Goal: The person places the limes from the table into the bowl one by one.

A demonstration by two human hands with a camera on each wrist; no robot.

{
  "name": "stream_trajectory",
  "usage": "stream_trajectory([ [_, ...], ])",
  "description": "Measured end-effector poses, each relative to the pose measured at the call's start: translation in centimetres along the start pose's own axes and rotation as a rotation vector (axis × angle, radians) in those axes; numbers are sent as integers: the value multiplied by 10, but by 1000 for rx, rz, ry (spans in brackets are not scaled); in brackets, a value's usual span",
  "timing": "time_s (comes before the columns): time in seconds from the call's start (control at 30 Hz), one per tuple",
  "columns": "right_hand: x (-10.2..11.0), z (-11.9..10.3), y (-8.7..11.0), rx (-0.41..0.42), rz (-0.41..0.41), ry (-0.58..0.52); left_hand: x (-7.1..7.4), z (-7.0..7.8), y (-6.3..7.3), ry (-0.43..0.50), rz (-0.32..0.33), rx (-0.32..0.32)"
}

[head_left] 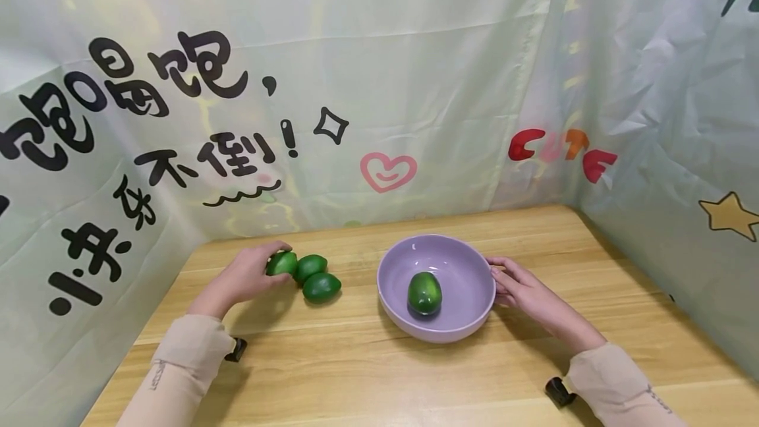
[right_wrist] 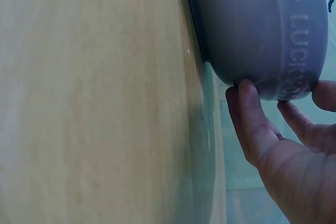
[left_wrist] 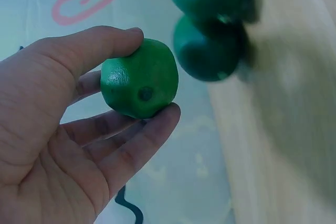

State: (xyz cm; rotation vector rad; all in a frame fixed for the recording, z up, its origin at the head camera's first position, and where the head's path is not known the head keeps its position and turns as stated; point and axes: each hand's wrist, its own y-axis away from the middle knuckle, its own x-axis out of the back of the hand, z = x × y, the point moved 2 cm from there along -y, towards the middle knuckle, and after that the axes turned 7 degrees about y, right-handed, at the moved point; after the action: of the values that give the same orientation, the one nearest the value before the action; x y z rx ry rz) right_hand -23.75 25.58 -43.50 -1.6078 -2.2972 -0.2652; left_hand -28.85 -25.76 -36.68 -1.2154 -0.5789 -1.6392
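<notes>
My left hand [head_left: 252, 275] pinches a green lime [left_wrist: 139, 80] between thumb and fingers, at the left of the table. Right beside it two more limes lie together, the rear lime [head_left: 311, 267] and the front lime [head_left: 322, 288]. A purple bowl [head_left: 462, 282] with raised lettering on its outer wall stands to the right, and a single glossy lime [head_left: 424, 293] lies inside. At the bowl's right side, my right hand [head_left: 534, 298] touches the outer wall with extended fingertips [right_wrist: 248, 88].
The wooden table [head_left: 356, 374] ends at a pale printed cloth [head_left: 445, 84] hung behind and along both sides. A dark wrist device [head_left: 236, 350] sits at the left cuff, another dark device [head_left: 560, 392] at the right.
</notes>
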Motion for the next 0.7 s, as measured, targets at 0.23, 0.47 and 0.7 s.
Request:
stream_trajectory([
  [0.23,0,-1,1,-15,7,-17,4,22,-11,52,-5,-44],
  [0.47,3,-3,0,-10,20,-12,9,49,-26,71,-10,-125],
  [0.7,1,-3,2,-37,19,11,9,78,-34,76,-50,-168],
])
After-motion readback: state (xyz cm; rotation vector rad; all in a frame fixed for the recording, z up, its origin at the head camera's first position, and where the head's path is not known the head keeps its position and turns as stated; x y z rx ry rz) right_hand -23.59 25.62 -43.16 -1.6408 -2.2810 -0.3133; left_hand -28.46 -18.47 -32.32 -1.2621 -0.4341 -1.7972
